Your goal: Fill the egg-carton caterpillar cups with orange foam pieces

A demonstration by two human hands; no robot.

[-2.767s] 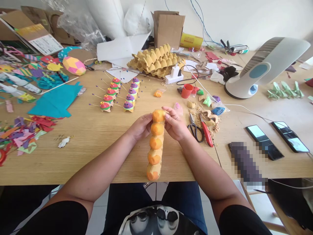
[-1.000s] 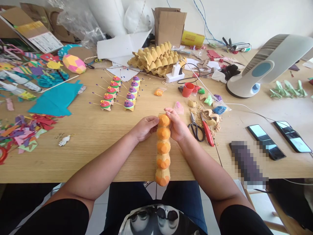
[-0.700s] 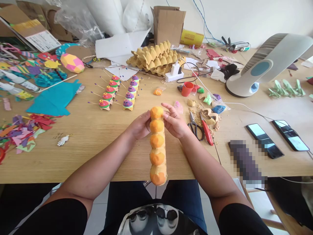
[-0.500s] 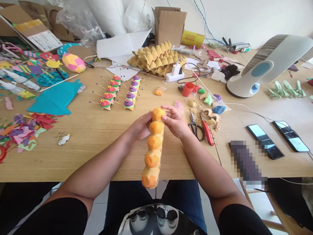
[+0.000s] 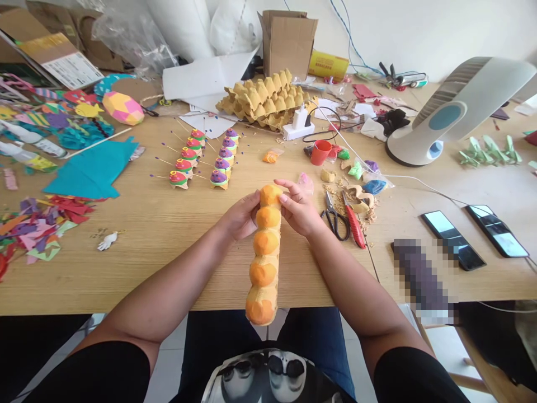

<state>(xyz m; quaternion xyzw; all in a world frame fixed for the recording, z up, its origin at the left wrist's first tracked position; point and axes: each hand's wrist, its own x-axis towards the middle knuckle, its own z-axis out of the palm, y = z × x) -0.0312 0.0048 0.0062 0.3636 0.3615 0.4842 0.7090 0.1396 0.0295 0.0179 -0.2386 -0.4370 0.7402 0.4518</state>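
Observation:
A strip of egg carton points toward me, its several humps capped with orange. Its near end hangs past the table's front edge. My left hand grips the far end from the left side. On the right, my right hand pinches the same far hump with thumb and fingers. Beyond them stand two finished-looking carton strips: a red and green one and a purple one, both with pins stuck out at the sides. An orange clay packet lies ahead of my hands.
Black scissors and a red utility knife lie to the right among carton scraps. Farther right are a white fan and phones. Egg trays are stacked at the back. Paper scraps cover the left side.
The strip's near end has swung slightly to the right. Both hands keep their hold on the far end, with the right fingers shifted a little.

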